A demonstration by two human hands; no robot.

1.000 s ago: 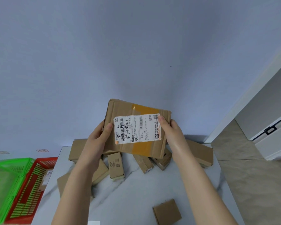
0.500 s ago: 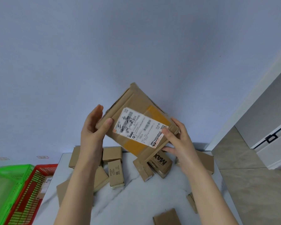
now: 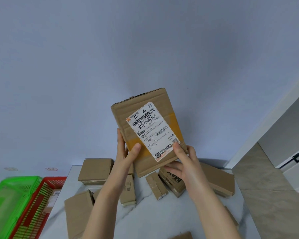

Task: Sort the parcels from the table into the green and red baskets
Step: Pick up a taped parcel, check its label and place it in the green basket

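Observation:
I hold a flat cardboard parcel [image 3: 141, 121] with a white shipping label and yellow tape up in front of the wall, its long side standing almost upright. My left hand [image 3: 126, 152] grips its lower left edge, thumb on the front. My right hand [image 3: 183, 159] holds the lower right corner, thumb on the label and fingers under the bottom edge. Several more cardboard parcels [image 3: 95, 169] lie on the white marble table [image 3: 145, 214] below. The green basket [image 3: 9, 199] and the red basket [image 3: 36, 211] stand side by side left of the table.
A parcel with a label lies inside the red basket. A long flat box [image 3: 216, 180] sits at the table's right side. Right of the table lie a tiled floor [image 3: 269, 195] and white door frame [image 3: 266, 128]. The blue wall is close behind the table.
The parcel has been turned from lying flat and level to standing on its short end. Both hands slid to its lower edge, and it sits a little to the right.

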